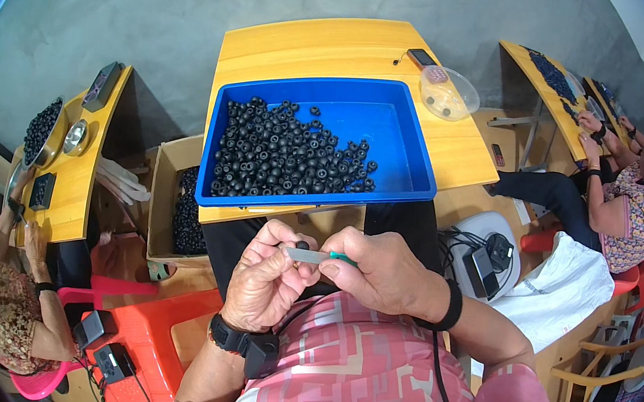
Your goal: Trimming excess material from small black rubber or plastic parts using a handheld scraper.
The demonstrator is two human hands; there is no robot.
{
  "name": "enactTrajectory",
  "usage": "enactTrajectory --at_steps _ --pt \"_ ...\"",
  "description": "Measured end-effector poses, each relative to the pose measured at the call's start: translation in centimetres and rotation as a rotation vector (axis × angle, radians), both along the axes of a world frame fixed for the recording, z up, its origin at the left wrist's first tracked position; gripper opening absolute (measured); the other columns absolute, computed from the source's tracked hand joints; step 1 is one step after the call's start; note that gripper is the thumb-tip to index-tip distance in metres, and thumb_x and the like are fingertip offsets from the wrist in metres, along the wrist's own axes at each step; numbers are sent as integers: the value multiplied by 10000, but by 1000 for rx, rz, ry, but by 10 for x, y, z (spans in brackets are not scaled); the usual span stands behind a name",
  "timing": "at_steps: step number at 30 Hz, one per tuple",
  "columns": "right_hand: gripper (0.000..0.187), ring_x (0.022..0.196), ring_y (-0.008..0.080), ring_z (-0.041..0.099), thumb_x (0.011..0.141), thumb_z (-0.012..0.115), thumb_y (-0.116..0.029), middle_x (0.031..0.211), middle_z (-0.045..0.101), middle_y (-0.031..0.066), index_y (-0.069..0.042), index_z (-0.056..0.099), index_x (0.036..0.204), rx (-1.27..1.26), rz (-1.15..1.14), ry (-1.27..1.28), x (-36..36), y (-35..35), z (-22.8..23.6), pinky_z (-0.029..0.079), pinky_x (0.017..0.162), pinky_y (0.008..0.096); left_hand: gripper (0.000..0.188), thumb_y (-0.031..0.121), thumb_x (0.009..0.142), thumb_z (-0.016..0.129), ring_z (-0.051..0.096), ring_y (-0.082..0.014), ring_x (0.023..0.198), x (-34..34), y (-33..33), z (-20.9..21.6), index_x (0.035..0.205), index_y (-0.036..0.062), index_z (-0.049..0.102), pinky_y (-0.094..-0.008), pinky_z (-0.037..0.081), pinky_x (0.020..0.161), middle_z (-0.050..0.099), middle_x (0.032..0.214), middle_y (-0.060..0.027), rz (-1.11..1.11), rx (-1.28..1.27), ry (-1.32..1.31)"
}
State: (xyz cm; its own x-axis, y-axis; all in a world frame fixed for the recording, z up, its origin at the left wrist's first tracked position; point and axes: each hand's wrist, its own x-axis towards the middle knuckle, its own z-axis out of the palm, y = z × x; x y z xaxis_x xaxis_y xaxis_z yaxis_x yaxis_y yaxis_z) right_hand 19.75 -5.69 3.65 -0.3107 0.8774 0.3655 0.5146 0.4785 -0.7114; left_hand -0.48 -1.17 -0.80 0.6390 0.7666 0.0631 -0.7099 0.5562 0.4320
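Close to my chest, my left hand [258, 286] pinches a small round black part [302, 246] between its fingertips. A small knife [305, 256] with a green handle is gripped in my right hand [387, 275], and its flat blade lies across the left fingertips, right by the black part. Whether the edge touches the part is hard to tell. Just beyond both hands, a blue plastic tray [322, 203] rests at the table's near edge. Many black ring-like parts [279, 155] with holes are heaped in its left and middle.
Behind the tray, the yellow table [309, 49] bears a clear plastic bowl [450, 96] and a small dark device [420, 58]. A cardboard box [163, 204] of black parts stands at left, near a red stool [157, 342]. A white sack [557, 301] lies right. Other people work at side tables.
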Motion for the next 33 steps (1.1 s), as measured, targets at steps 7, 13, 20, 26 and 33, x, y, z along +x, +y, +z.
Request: enactTrajectory --at_steps 7,13,20,26,33 --pt "237 620 374 638 956 658 -268 738 647 146 -63 545 989 85 5 -32 -3 3 -4 494 531 451 234 54 924 710 665 -252 991 -1 2 -2 1114 31 575 -361 559 804 643 1062 -161 -19 -5 -37" --pt "230 613 373 635 957 660 -259 727 639 143 -65 539 986 86 -5 -15 -4 3 -5 492 526 451 234 48 923 708 669 -265 1000 0 2 -2 1113 23 573 -365 576 826 647 1086 -170 -22 -8 -34" --pt "235 614 385 633 960 655 -268 724 638 151 -62 542 978 55 -3 -3 0 5 -8 493 534 459 237 33 915 710 674 -270 994 2 2 -2 1108 26 571 -368 579 819 655 1095 -183 -8 -6 -15" --pt "250 610 390 630 958 657 -279 692 627 152 -55 545 954 32 13 -6 0 7 -6 493 535 462 188 97 955 689 676 -204 864 3 4 -3 1103 44 585 -358 549 803 640 1077 -179 14 59 22" --pt "224 606 361 638 964 649 -263 683 617 161 -47 588 946 175 4 -147 6 20 -4 502 543 435 144 102 963 680 626 -194 800 1 1 9 1063 55 588 -354 510 736 634 993 -151 29 91 -5"
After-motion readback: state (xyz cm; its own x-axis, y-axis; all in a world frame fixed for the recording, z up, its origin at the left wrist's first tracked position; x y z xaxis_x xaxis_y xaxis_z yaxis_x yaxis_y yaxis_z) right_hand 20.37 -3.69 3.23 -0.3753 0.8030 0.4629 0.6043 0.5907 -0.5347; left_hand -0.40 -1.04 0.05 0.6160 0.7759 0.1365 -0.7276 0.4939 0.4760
